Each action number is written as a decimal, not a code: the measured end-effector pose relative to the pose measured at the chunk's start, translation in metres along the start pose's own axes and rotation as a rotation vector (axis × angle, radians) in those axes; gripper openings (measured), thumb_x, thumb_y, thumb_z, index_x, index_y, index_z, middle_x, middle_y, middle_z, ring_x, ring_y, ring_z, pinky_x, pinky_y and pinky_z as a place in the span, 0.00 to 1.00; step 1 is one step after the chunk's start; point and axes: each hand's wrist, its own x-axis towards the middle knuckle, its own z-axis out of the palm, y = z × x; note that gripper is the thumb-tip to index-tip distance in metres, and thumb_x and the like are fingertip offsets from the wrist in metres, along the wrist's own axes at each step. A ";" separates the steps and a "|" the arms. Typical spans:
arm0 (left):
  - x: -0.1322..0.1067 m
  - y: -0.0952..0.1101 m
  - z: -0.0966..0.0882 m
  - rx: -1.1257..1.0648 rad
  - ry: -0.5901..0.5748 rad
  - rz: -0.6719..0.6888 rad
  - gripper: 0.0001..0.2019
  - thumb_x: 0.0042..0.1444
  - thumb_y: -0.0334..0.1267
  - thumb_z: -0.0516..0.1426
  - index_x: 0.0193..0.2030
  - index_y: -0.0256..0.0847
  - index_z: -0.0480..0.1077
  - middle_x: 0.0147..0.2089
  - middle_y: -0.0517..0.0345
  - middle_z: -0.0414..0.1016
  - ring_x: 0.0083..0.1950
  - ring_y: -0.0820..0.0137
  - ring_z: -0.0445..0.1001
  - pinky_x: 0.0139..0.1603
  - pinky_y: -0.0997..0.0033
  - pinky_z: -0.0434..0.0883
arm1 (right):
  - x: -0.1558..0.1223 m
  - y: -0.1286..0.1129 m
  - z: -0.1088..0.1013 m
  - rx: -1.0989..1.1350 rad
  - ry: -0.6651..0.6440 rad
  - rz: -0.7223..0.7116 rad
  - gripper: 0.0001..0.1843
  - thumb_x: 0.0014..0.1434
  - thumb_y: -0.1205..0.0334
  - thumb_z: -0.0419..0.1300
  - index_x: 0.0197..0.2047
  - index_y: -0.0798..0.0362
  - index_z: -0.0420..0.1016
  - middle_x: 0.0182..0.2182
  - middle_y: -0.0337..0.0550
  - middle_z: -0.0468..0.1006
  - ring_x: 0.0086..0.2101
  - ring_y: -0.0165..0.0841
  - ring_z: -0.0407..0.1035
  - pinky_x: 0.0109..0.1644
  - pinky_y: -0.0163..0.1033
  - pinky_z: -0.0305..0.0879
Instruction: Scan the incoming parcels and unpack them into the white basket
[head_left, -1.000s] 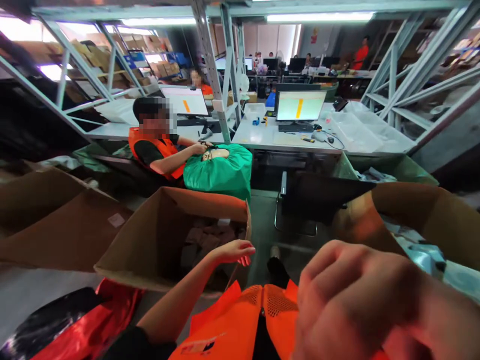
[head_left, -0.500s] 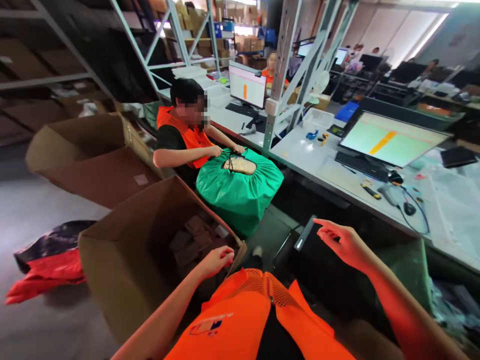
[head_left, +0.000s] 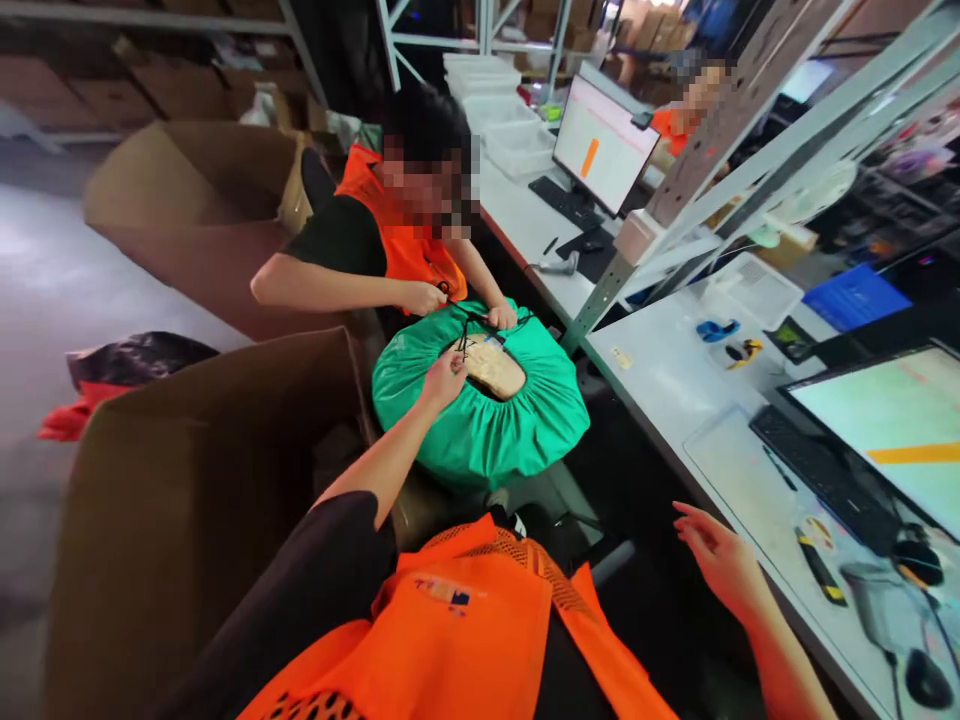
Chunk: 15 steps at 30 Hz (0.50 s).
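A green drawstring bag [head_left: 517, 430] stands in front of me, bulging, its gathered mouth open around a tan, wrapped-looking item [head_left: 495, 368]. My left hand [head_left: 444, 382] reaches over the near left side of the mouth, fingers pinched on the bag's black drawstring [head_left: 466, 335]. Across from me a co-worker in an orange vest [head_left: 405, 235] grips the same cord with both hands. Off to the right, beside the desk edge, my right hand [head_left: 716, 555] hangs in the air with fingers loosely extended, holding nothing.
Large open cardboard boxes [head_left: 127, 480] stand at the left, a red and black plastic bag [head_left: 97, 390] on the floor behind them. A white desk [head_left: 675, 370] runs along the right with a monitor, keyboard [head_left: 825, 480], cutter [head_left: 820, 565] and scanner. A metal post [head_left: 600, 300] rises at its edge.
My left hand has moved forward from above the cardboard box to the drawstring. My view has come closer to the green bag and turned. The right hand stays free, lower by the desk.
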 end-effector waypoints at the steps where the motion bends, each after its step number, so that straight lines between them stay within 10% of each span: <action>1: 0.016 0.005 0.008 0.027 0.028 -0.012 0.19 0.65 0.37 0.57 0.59 0.31 0.72 0.61 0.39 0.78 0.61 0.57 0.75 0.65 0.61 0.68 | 0.018 -0.004 0.004 0.024 -0.022 -0.008 0.21 0.58 0.49 0.60 0.49 0.49 0.83 0.40 0.48 0.85 0.40 0.46 0.82 0.47 0.50 0.79; 7: 0.052 0.018 0.059 0.173 0.216 -0.156 0.30 0.66 0.38 0.58 0.71 0.24 0.64 0.73 0.25 0.62 0.72 0.42 0.62 0.72 0.45 0.56 | 0.119 -0.083 0.034 0.201 -0.110 -0.123 0.07 0.56 0.57 0.59 0.30 0.50 0.72 0.42 0.51 0.84 0.40 0.42 0.79 0.44 0.45 0.77; 15: 0.061 -0.002 0.101 0.541 0.290 -0.189 0.29 0.72 0.48 0.48 0.76 0.40 0.60 0.79 0.41 0.57 0.74 0.48 0.60 0.71 0.48 0.58 | 0.231 -0.135 0.065 0.294 -0.326 -0.211 0.09 0.57 0.54 0.59 0.31 0.51 0.72 0.42 0.50 0.83 0.36 0.37 0.77 0.41 0.43 0.75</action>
